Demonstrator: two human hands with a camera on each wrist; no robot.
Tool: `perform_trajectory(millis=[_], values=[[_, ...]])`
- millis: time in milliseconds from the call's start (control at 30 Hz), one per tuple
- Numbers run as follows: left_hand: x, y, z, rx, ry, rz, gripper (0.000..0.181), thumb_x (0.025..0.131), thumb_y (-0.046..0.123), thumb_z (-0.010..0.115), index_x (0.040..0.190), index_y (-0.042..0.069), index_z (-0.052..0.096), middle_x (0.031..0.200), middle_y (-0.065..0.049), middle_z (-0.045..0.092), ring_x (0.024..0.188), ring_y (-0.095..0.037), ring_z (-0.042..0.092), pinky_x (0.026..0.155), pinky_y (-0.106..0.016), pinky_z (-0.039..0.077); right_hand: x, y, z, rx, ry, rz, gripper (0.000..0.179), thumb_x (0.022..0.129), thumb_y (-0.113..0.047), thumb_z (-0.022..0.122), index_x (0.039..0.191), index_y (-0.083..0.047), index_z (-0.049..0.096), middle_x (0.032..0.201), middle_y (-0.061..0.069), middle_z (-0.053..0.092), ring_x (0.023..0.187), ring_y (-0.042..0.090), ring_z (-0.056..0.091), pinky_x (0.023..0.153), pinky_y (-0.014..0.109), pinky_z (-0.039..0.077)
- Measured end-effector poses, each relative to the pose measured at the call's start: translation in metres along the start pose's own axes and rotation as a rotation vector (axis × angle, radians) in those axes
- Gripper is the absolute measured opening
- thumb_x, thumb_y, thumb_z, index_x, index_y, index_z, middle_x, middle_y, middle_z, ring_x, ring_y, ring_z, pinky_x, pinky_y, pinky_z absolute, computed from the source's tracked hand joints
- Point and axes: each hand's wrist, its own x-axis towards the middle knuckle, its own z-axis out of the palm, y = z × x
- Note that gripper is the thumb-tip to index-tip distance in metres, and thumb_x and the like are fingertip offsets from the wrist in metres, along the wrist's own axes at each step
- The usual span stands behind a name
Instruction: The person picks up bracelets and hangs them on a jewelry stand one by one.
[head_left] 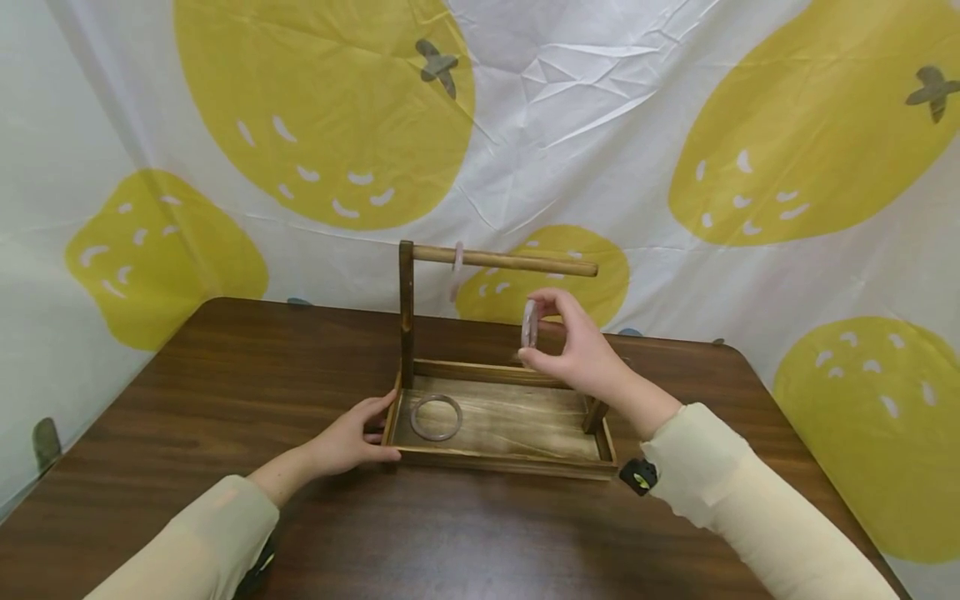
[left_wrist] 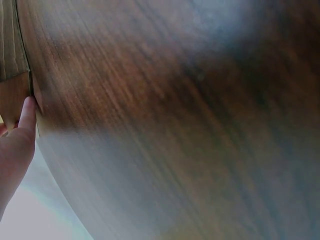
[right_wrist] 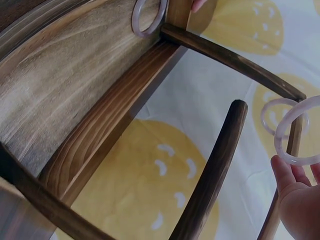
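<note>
A wooden bangle stand (head_left: pixel 502 458) has a low tray base and an upright post at its left, with a horizontal rod (head_left: pixel 525 263) at the top. My left hand (head_left: pixel 348 437) holds the tray's left end, thumb at the front corner. Between thumb and fingertips, my right hand (head_left: pixel 581 350) pinches a pale translucent bangle (head_left: pixel 530 323), raised above the tray and below the rod, apart from it. Another pale bangle (head_left: pixel 457 260) hangs on the rod near the post. A third bangle (head_left: pixel 436 437) lies flat in the tray's left part.
A shorter post (head_left: pixel 596 415) rises at the tray's right end. In the right wrist view, a second wooden bar (right_wrist: pixel 215 165) with a rounded end shows. The stand is on a dark wooden table (head_left: pixel 300 367). Behind it hangs a white curtain (head_left: pixel 570 150) with yellow fruit prints.
</note>
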Motion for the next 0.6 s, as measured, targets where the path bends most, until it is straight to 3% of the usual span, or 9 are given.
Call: perform_trajectory(millis=[300,600], values=[[0.0,0.001,0.0,-0.005,-0.005,-0.003,0.092,0.079,0.009,0.074,0.146,-0.009,0.013,0.14,-0.035,0.022,0.123,-0.049,0.041,0.098,-0.044,0.05,-0.004,0.005,-0.014,-0.019,0.05,0.029,0.058,0.08,0.001,0.069,0.128,0.006,0.038,0.115,0.019,0.045,0.11,0.028,0.046,0.103,0.047,0.045],[0.0,-0.001,0.001,-0.003,-0.007,0.004,0.093,0.079,0.009,0.074,0.146,-0.009,0.013,0.14,-0.035,0.023,0.123,-0.049,0.042,0.097,-0.043,0.05,-0.009,0.009,-0.027,-0.021,0.066,0.066,0.058,0.081,0.001,0.068,0.129,0.003,0.036,0.116,0.017,0.044,0.112,0.024,0.046,0.103,0.043,0.045]])
